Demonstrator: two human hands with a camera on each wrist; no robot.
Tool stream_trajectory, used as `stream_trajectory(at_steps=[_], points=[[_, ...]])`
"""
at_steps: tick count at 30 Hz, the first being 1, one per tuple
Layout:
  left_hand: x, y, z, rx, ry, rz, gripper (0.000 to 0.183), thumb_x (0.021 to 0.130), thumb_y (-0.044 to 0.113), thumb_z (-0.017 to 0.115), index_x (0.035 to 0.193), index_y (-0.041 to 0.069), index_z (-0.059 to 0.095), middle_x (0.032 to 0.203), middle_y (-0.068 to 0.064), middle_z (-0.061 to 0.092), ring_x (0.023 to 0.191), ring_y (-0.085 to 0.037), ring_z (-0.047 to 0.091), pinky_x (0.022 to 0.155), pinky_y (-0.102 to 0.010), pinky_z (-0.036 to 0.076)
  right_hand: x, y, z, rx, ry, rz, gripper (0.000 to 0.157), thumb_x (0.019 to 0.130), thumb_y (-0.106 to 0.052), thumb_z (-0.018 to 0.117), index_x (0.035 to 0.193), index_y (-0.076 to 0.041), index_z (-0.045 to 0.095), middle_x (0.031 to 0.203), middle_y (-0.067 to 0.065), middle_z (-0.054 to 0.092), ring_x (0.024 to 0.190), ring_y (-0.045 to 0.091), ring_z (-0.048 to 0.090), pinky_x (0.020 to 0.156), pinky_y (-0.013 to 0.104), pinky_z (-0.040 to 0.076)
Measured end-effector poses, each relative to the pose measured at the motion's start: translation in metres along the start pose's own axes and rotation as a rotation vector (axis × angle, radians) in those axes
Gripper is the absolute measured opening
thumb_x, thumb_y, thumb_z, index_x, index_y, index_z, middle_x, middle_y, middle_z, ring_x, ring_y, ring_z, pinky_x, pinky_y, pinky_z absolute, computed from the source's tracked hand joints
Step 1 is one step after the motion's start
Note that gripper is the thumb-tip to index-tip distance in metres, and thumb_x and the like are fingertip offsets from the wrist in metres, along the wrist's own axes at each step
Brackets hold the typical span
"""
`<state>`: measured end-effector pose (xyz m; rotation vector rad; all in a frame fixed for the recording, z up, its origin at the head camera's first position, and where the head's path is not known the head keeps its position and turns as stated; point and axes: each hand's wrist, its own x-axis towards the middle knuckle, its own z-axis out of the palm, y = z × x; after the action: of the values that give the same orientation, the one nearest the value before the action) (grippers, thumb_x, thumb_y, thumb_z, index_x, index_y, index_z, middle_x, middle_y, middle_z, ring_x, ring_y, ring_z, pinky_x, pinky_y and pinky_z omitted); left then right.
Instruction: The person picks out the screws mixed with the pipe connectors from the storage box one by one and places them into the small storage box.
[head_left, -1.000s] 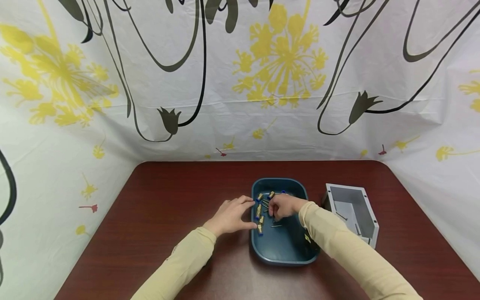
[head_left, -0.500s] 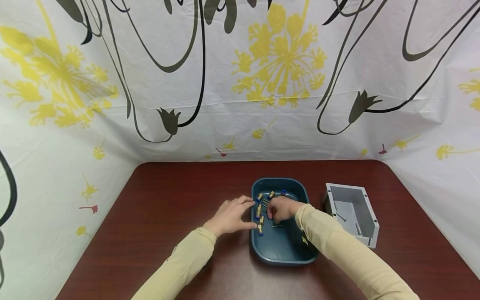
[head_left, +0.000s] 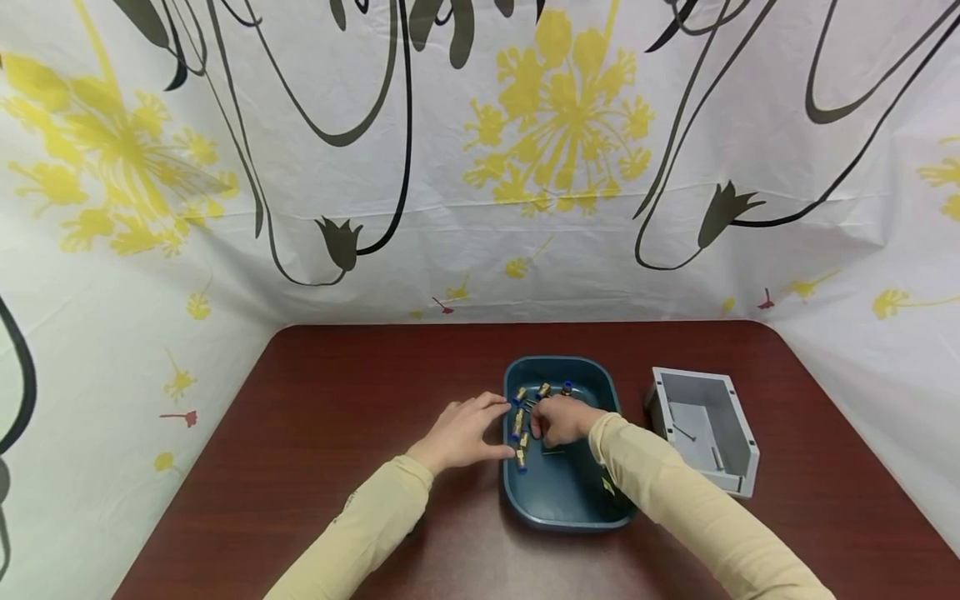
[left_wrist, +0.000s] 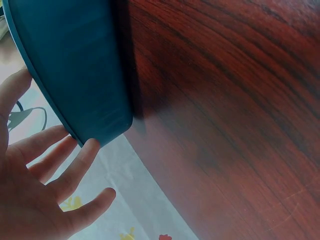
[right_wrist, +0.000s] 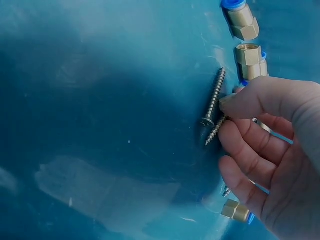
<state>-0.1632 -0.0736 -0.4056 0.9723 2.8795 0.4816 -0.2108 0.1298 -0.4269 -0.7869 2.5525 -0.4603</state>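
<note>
Our spread left hand [head_left: 461,429] touches the tray [head_left: 555,492]; our right hand [head_left: 564,418] pinches a screw [right_wrist: 216,131]. We seem partway: the box [head_left: 744,421] has screws [head_left: 717,457], others [right_wrist: 214,97] remain.

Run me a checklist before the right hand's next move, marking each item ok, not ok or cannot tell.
1. Left hand at the blue tray: ok, its fingers are spread along the left rim.
2. Right hand over the screws: ok, thumb and fingers are right at one screw.
3. Firm pinch on that screw: cannot tell, the thumb and fingers hide its upper part.
4. Neighbouring screw well clear: not ok, it lies right alongside and might get dragged.
5. Grey box open on top: ok, uncovered, to the right of the tray.
</note>
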Motion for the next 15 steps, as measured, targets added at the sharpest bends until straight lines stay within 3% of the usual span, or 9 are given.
stream_trajectory(at_steps=[15], points=[[0.0001, 0.0009, -0.0005, -0.006, -0.003, -0.006, 0.066, 0.075, 0.048, 0.063, 0.127, 0.011, 0.048, 0.125, -0.002, 0.045, 0.109, -0.017, 0.046, 0.087, -0.041, 0.035, -0.0011, 0.0073, -0.0047, 0.059, 0.064, -0.042, 0.014, 0.068, 0.0, 0.066, 0.073, -0.011, 0.06, 0.064, -0.007, 0.052, 0.058, 0.01, 0.048, 0.055, 0.028, 0.041]])
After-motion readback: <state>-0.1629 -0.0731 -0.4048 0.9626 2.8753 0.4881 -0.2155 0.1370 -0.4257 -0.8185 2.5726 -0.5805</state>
